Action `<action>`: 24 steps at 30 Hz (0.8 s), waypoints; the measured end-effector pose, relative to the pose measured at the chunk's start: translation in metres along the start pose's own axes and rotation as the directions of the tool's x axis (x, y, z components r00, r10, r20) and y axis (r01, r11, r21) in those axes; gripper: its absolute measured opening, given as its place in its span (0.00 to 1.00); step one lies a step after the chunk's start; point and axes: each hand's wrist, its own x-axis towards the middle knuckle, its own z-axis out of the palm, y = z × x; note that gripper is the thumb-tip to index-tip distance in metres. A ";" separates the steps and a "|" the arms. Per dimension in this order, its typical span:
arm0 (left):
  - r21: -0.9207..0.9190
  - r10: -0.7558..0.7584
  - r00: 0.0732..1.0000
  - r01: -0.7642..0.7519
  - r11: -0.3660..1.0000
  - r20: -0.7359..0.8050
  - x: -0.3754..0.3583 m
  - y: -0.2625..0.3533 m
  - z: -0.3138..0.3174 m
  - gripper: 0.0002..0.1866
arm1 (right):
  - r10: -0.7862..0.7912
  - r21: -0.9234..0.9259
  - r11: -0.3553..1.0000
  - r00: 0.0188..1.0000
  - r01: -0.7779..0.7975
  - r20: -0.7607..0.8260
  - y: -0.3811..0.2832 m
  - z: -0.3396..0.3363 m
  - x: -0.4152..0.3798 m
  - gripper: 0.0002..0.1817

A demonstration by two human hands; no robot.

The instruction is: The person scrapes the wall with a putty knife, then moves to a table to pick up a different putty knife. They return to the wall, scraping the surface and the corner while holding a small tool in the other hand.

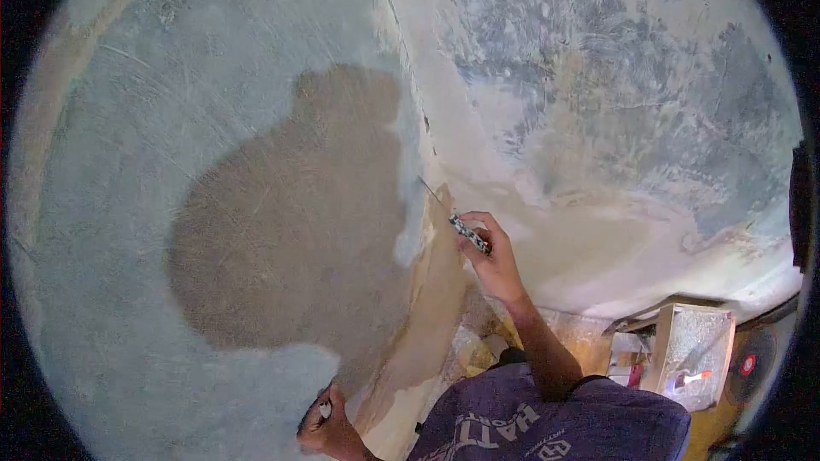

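My right hand (pixel 494 258) is closed around the speckled black-and-white handle of a putty knife (pixel 468 234). Its thin blade, seen nearly edge-on, points up and left to the edge of a large damp brown patch (pixel 290 230) on the grey-blue plaster wall (pixel 213 51). Low in the view, my left hand (pixel 329 427) is closed on a tool with a white handle end (pixel 325 409). A dark edge shows beside those fingers, and the rest of that tool is hidden by the hand.
A jagged crack (pixel 401 38) runs down the corner between the plaster surfaces. The right-hand wall (pixel 589 102) has blotchy grey and cream patches. At lower right stand a wooden-framed box (pixel 694 354) with a shiny panel and a round dark speaker-like disc (pixel 748 364).
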 end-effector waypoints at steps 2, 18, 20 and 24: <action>-0.101 -0.029 1.000 0.030 0.994 0.010 -0.006 0.007 -0.001 0.06 | 0.063 -0.032 0.998 0.998 -0.063 0.017 -0.011 -0.002 -0.002 0.17; -0.172 0.052 0.996 -0.065 0.983 -0.078 -0.004 -0.044 0.011 0.10 | -0.030 -0.234 0.971 0.999 0.040 0.044 -0.039 -0.015 0.032 0.20; 0.138 0.050 0.992 -0.034 0.990 -0.112 -0.009 -0.008 0.004 0.13 | -0.061 -0.167 0.984 0.998 0.065 0.025 -0.029 -0.016 0.035 0.20; 0.245 0.248 0.958 -0.208 0.947 -0.146 -0.005 -0.014 0.006 0.17 | -0.055 -0.228 0.972 0.998 0.061 0.032 -0.035 -0.011 0.025 0.20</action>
